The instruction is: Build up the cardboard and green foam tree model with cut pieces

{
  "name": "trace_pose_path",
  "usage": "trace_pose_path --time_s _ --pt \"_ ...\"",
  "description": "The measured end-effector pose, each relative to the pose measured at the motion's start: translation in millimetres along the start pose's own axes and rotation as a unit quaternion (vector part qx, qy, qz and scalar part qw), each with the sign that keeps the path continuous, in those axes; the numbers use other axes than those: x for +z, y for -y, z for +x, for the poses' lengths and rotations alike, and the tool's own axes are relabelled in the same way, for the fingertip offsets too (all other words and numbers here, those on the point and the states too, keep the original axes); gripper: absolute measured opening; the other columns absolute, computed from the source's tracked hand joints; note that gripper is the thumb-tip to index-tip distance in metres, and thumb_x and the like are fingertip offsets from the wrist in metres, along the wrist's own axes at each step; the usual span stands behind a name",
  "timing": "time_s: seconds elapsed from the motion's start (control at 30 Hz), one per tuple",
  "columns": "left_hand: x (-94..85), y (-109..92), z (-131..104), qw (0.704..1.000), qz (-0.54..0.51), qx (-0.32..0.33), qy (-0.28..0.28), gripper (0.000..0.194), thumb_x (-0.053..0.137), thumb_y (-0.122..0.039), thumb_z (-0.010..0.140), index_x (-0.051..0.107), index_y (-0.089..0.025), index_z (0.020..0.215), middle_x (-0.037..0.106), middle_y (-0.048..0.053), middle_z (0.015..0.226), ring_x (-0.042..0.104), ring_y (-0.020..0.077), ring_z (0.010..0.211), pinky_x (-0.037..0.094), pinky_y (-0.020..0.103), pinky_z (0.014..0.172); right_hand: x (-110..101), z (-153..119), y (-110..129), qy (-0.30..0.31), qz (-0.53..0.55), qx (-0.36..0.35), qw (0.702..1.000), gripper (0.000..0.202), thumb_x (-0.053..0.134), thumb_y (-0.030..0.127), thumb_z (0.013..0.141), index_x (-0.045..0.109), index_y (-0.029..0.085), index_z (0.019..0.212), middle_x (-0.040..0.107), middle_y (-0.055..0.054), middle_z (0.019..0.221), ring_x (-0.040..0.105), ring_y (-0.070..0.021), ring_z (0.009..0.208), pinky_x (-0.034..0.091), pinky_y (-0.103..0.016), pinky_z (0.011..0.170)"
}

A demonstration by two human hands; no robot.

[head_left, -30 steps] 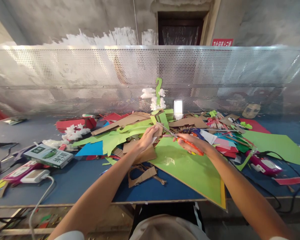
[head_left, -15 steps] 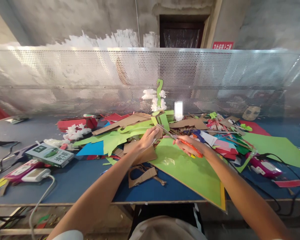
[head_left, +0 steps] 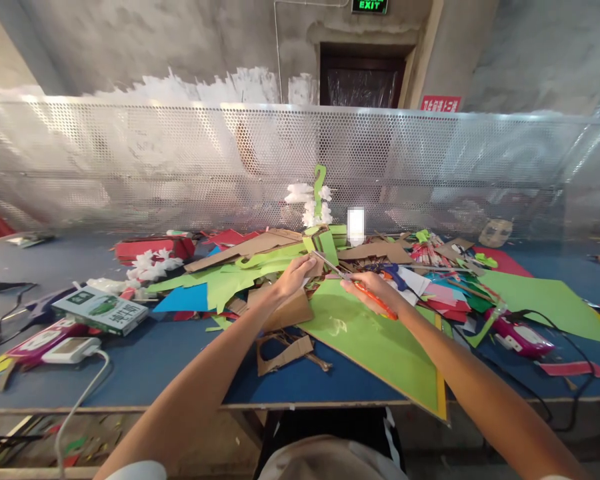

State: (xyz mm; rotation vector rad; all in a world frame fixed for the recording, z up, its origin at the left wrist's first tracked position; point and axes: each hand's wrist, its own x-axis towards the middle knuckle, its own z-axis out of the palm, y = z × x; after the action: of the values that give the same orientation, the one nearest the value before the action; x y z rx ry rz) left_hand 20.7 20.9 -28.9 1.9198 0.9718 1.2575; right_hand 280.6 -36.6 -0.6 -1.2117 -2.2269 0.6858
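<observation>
Two bare hands meet over the middle of a cluttered blue tabletop point(head_left: 185, 383). On one side, the left hand point(head_left: 296, 275): thumb and fingers closed in a pinch on a small brown cardboard piece point(head_left: 319, 265), held just on the near side of a folded lime-green card structure point(head_left: 331, 247). Opposite, the right hand point(head_left: 373, 290): fingers curled round the grips of orange-handled metal scissors point(head_left: 334, 268), blades slanting away and leftward to the small piece. How far the blades stand apart, cannot tell at this size; nor whether they have bitten into the board. Step in hand looks like trimming. Judgement on method: pinch firmly, close to the line of cut, so the board does not flex, but with thumb and fingertips outside the blades' path, since the tips point toward them. Thick board should cut best deep in the blades, near the pivot; turn the piece with the left rather than twisting the right wrist. Worth lifting the work slightly: a large lime-green sheet point(head_left: 375, 353) lies below the right hand, and the green structure behind could be nicked by an overlong snip.
</observation>
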Motion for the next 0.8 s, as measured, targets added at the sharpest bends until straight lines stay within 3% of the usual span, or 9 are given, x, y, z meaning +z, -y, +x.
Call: trace_pose_path --time_s 0.2,0.3,0.4,0.53,0.63,0.73,0.8 --pt "-0.6 -8 -1 0.998 -0.058 -0.018 -0.004 0.041 0.057 -0.058 0.091 0.052 -0.021 0.074 0.052 0.002 0.072 0.046 0.0174 0.07 0.043 0.032 0.068 5 0 6 -0.044 0.025 -0.025 0.998 0.059 0.05 0.07 0.1 0.07 0.017 0.082 0.056 0.001 0.066 0.05 -0.0156 0.061 0.036 -0.025 0.057" --pt "-2.0 -10 -2 0.997 -0.08 -0.023 0.003 0.043 0.059 -0.059 0.091 0.049 -0.022 0.072 0.044 0.0 0.067 0.039 0.0157 0.064 0.037 0.031 0.061 -4 2 -2 -0.049 0.064 -0.002 0.997 0.057 0.046 0.072 0.1 0.064 0.02 0.083 0.051 0.003 0.059 0.048 -0.0149 0.051 0.036 -0.026 0.051" --pt "-5.8 -11 -5 0.997 -0.071 -0.006 0.003 0.045 0.058 -0.059 0.094 0.047 -0.022 0.072 0.042 -0.001 0.067 0.035 0.0141 0.061 0.033 0.031 0.06 -20 1 -15 -0.009 0.047 0.049 0.998 0.054 0.045 0.073 0.1 0.061 0.022 0.09 0.052 0.004 0.055 0.049 -0.016 0.042 0.037 -0.027 0.048" --pt "-9.3 -10 -8 0.999 -0.038 0.004 0.002 0.048 0.059 -0.059 0.095 0.046 -0.021 0.069 0.04 -0.003 0.065 0.034 0.0124 0.059 0.028 0.03 0.058 -35 -2 -21 0.041 -0.138 0.049 0.988 0.044 0.066 0.065 0.092 0.067 0.021 0.088 0.074 -0.007 0.077 0.069 -0.0241 0.068 0.043 -0.029 0.061" --pt "-7.4 -12 -9 0.999 -0.043 -0.013 -0.006 0.051 0.059 -0.064 0.095 0.045 -0.021 0.071 0.039 -0.004 0.064 0.034 0.0118 0.058 0.025 0.03 0.056 -33 -6 -15 0.103 -0.23 0.028 0.967 0.032 0.074 0.051 0.087 0.073 0.02 0.096 0.079 -0.012 0.09 0.072 -0.028 0.081 0.042 -0.03 0.065" --pt "-3.3 -17 -10 0.997 -0.066 -0.032 -0.027 0.055 0.056 -0.07 0.095 0.04 -0.023 0.071 0.034 -0.005 0.064 0.03 0.0112 0.056 0.023 0.03 0.054 -33 -7 -8 0.162 -0.239 0.028 0.957 0.033 0.075 0.046 0.087 0.077 0.021 0.108 0.08 -0.012 0.093 0.072 -0.0275 0.079 0.042 -0.031 0.064" --pt "-0.1 -22 -11 0.997 -0.069 -0.037 -0.019 0.057 0.055 -0.071 0.095 0.039 -0.023 0.069 0.032 -0.005 0.062 0.028 0.011 0.055 0.022 0.03 0.053 -38 -5 -5 0.153 -0.208 0.042 0.965 0.04 0.07 0.053 0.092 0.076 0.022 0.117 0.081 -0.012 0.095 0.073 -0.0267 0.079 0.045 -0.032 0.065"
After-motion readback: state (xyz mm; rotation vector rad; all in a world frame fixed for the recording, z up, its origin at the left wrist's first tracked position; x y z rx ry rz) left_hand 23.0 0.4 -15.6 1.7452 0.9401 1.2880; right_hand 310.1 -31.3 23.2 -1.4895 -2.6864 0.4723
